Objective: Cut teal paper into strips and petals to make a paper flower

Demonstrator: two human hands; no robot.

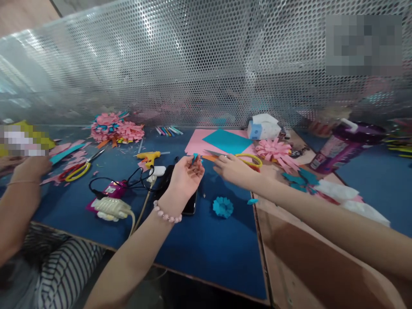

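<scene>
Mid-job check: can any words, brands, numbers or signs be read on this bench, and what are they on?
No text here is legible.
Label on the dark purple plastic bottle: there is print, but it is too blurred to read.
Sticker on the small pink device: too small to read.
White-and-blue box: no legible marks.
Small teal paper piece pinched in the left hand: no print visible.

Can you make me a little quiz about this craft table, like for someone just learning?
1. True or false: the left hand pinches a scrap of teal paper.
2. What lies on the pink sheet? A) teal sheet B) phone C) glue gun
3. Which hand is beside the yellow-handled scissors?
Key: 1 true; 2 A; 3 the right hand.
</scene>
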